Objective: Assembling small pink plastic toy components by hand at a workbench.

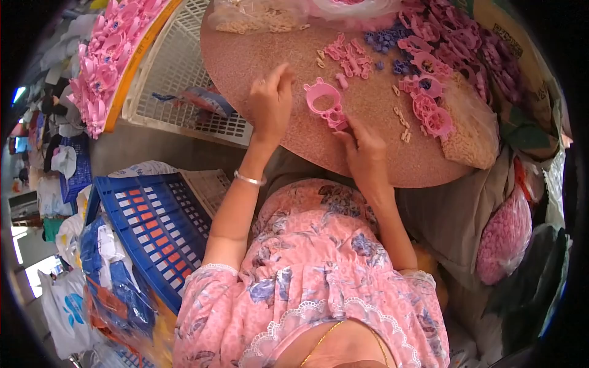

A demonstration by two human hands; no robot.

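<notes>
Pink ring piece (332, 112): over the round table (368, 175), inside its near edge; big ring away from the body, small end toward the right hand.
Right hand (368, 153): thumb and fingers pinching the piece's small end; wrist crosses the near edge.
Left hand (270, 109): raised by the left edge, beside the piece and apart from it; thumb and forefinger tips near each other — can't tell if anything is between.
Room to move: bare brown surface between left hand and ring, more right of the ring.
Far side: small pink parts (353, 58) just beyond the ring, blue parts (388, 40) past them.
Right side: beige clips (402, 119), then pink ring pile (438, 122) — bag of beige bits (471, 126) near the edge.
Off-table left: white crate (158, 67), blue basket (153, 227) below.
</notes>
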